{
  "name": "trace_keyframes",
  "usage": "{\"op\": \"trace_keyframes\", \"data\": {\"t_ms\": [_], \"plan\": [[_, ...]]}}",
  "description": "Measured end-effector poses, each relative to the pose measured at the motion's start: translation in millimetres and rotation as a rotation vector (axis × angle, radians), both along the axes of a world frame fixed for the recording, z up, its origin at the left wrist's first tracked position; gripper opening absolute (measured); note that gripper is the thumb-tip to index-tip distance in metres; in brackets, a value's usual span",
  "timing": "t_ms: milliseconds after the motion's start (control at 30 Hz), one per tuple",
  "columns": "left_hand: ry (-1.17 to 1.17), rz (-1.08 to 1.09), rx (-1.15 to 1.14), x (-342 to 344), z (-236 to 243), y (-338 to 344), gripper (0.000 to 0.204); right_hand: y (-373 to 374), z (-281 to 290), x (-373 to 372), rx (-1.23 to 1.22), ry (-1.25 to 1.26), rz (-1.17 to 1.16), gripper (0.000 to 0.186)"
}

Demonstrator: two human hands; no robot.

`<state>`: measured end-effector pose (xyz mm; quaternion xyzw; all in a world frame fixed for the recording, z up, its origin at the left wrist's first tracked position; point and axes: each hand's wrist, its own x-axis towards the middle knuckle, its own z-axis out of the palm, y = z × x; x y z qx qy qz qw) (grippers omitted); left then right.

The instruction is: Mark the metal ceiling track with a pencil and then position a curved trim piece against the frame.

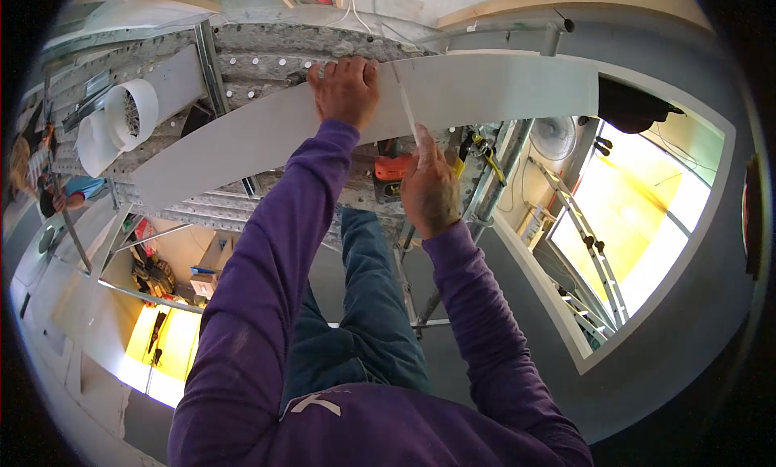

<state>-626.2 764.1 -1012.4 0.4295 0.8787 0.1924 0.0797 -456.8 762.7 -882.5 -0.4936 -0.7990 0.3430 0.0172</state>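
Observation:
A long curved white panel [517, 83] spans the upper middle, above a dimpled scaffold platform [250, 47]. My left hand [343, 91] grips it near its top edge, fingers curled. A thin pale line or strip runs down the panel to my right hand [430, 180], whose fingers are closed at the lower edge, powder on the index finger; what they hold is hidden. Just below lie an orange-and-black tool [392, 168] and yellow-handled pliers [485, 153].
White buckets [129, 115] stand at left. Steel scaffold tubes [521, 140] run right of my hand. Below are a ladder [598, 265] and a fan [554, 136]. Another person [73, 192] is at far left, beside a pole.

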Motion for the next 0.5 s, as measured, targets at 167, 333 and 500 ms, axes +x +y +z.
{"op": "trace_keyframes", "data": {"t_ms": [167, 333, 500], "plan": [[-0.002, 0.009, 0.001, 2.4, -5.3, 5.6, 0.032, -4.6, -1.9, 5.3, 0.040, -0.100, 0.108, 0.060], [-0.035, 0.018, -0.014, 1.6, -8.5, 9.1, 0.038, -5.0, 14.9, 9.1, 0.126, -0.149, 0.154, 0.068], [-0.045, 0.025, -0.007, -3.5, -15.1, 8.0, 0.039, -7.3, 51.7, 2.3, -0.122, -0.388, 0.131, 0.070]]}}
